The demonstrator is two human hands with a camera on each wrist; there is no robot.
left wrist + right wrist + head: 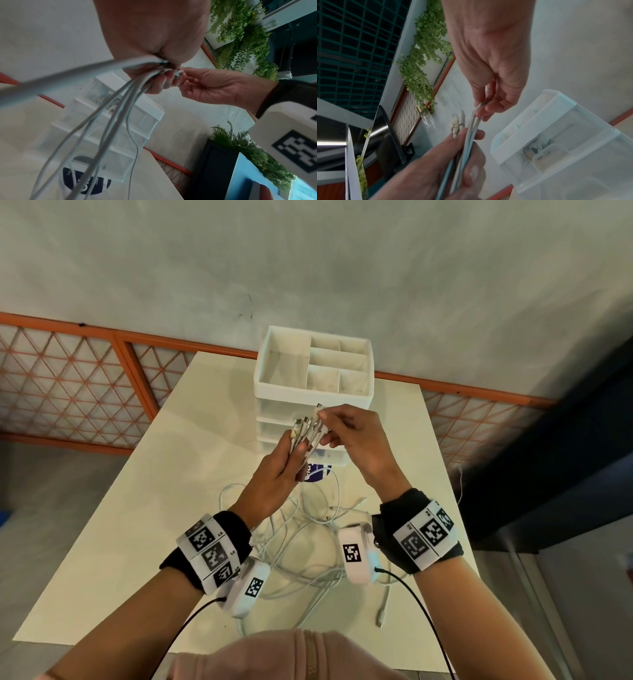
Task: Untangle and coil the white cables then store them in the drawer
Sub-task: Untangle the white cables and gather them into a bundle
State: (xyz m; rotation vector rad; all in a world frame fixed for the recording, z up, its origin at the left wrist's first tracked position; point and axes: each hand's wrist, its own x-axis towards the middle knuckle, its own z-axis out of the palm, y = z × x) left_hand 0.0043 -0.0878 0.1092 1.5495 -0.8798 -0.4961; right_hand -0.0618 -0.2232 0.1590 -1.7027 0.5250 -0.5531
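Left hand (277,474) grips a bundle of white cables (310,433) upright in front of the drawer unit (313,392). Right hand (356,436) pinches one plug end. Remaining cable lies tangled on the table (137,525).

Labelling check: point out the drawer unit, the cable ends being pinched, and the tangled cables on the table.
drawer unit (313,395), head view, front rim of top tray.
cable ends (310,426), head view, connector tips.
tangled cables (301,542), head view, middle of the pile.

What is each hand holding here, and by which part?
The left hand grips the bundle of white cables just below their connector ends. The right hand pinches one cable near its connector tip.
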